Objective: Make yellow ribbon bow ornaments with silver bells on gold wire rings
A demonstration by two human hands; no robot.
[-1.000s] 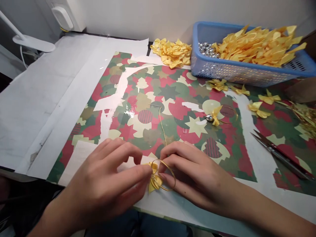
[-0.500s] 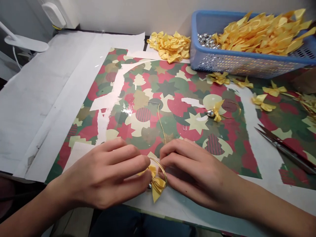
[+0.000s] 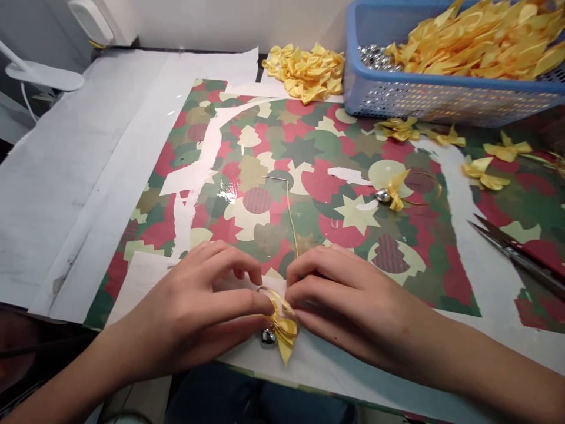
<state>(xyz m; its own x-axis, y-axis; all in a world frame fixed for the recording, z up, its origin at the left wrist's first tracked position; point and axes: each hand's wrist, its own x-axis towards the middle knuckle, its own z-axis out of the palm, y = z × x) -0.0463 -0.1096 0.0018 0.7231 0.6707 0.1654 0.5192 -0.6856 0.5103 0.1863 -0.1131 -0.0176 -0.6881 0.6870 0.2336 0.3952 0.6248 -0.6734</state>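
A yellow ribbon bow (image 3: 286,347) with a silver jingle bell (image 3: 267,338) hangs between my hands near the front edge. My left hand (image 3: 189,312) pinches the bow between thumb and forefinger, the other fingers curled above. My right hand (image 3: 348,306) is closed at the fingertips on the gold cord (image 3: 276,294), which loops over the bow; the exact grip is partly hidden. From behind my right fingers a gold thread (image 3: 291,218) runs up to a needle (image 3: 274,178) lying on the patterned paper.
Another bow with a bell (image 3: 395,191) lies to the right, near scissors (image 3: 516,253). Several loose bows (image 3: 485,171) are scattered beyond. At the back stand a bow pile (image 3: 306,70) and a blue basket (image 3: 441,88) of bows and bells. A white lamp base (image 3: 44,76) is far left.
My left fingers have lifted and spread a little, uncovering the bell beside the bow. The gold loop has narrowed. My right hand has hardly moved, and the view has shifted slightly.
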